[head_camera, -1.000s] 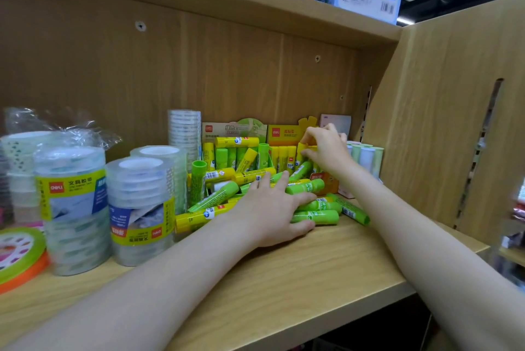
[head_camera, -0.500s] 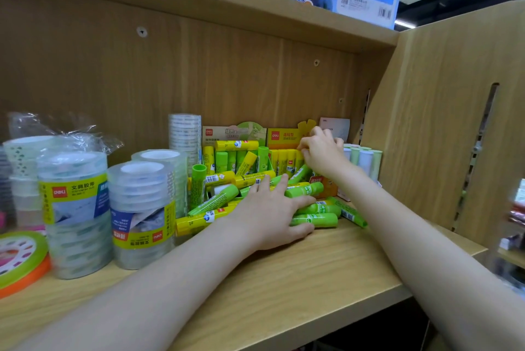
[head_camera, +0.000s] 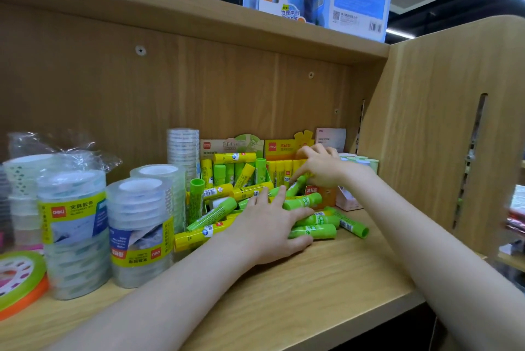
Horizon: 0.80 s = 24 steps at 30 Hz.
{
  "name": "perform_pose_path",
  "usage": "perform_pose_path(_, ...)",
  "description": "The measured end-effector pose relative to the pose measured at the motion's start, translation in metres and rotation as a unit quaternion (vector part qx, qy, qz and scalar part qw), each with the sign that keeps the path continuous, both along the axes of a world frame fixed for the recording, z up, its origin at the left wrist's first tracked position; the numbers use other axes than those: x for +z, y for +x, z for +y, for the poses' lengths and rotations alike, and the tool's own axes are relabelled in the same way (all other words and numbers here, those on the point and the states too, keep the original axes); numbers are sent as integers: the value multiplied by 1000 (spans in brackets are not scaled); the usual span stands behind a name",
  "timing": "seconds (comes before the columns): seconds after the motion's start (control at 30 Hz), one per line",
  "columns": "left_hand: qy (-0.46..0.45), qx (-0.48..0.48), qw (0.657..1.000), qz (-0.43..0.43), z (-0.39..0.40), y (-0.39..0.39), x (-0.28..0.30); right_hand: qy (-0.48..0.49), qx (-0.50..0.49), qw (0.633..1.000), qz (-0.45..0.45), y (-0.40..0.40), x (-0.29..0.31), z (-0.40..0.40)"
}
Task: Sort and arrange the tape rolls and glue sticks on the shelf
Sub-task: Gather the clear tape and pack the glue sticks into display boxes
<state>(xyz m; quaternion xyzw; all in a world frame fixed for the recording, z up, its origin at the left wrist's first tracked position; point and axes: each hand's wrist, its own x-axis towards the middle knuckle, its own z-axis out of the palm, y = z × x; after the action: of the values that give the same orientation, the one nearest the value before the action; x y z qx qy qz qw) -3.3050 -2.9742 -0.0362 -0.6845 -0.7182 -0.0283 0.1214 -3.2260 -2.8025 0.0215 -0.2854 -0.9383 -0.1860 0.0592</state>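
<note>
- Shelf [head_camera: 326, 288] carried everything; the yellow display box [head_camera: 284, 148] at the back served as landmark. Wrapped tape rolls [head_camera: 142, 225] stood in stacks well to the left of it, apart from the sticks.
- Step in hand, as judged: tidying the glue sticks. A loose heap of green and yellow glue sticks [head_camera: 312, 231] lay in front of the box, some upright sticks beside and inside it.
- Left hand [head_camera: 270, 225] lay flat over the heap, in front of the box, fingers straight and spread, pressing the sticks down; it gripped nothing.
- Right hand [head_camera: 321, 168] reached to the box's front edge, forearm stretched in from the right. Fingers were bent down among the yellow sticks, seemingly pinching one; the grip was partly hidden, so uncertain.
- Next move likely called for standing loose sticks upright in the box, colour by colour, without toppling the row.
</note>
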Motion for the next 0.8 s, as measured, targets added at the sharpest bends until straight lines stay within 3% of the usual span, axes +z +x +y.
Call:
perform_pose_path(0.17,2,0,1000,0,1,-1,-1,50,12,999,-3,-8,3,-4)
perform_pose_path(0.33,-1,-2,1000,1,1,-1,-1,-10,26,971,238,36,12,-4)
perform_pose_path(0.43,-1,-1,1000,3,1,-1,-1,-36,10,951,308,76,1,-20)
perform_pose_path(0.63,-3,-3,1000,2,0,-1,0,-134,-19,952,273,118,-52,-33)
perform_pose_path(0.8,35,-14,999,-19,-1,-3,0,-68,-31,963,258,105,-55,-31)
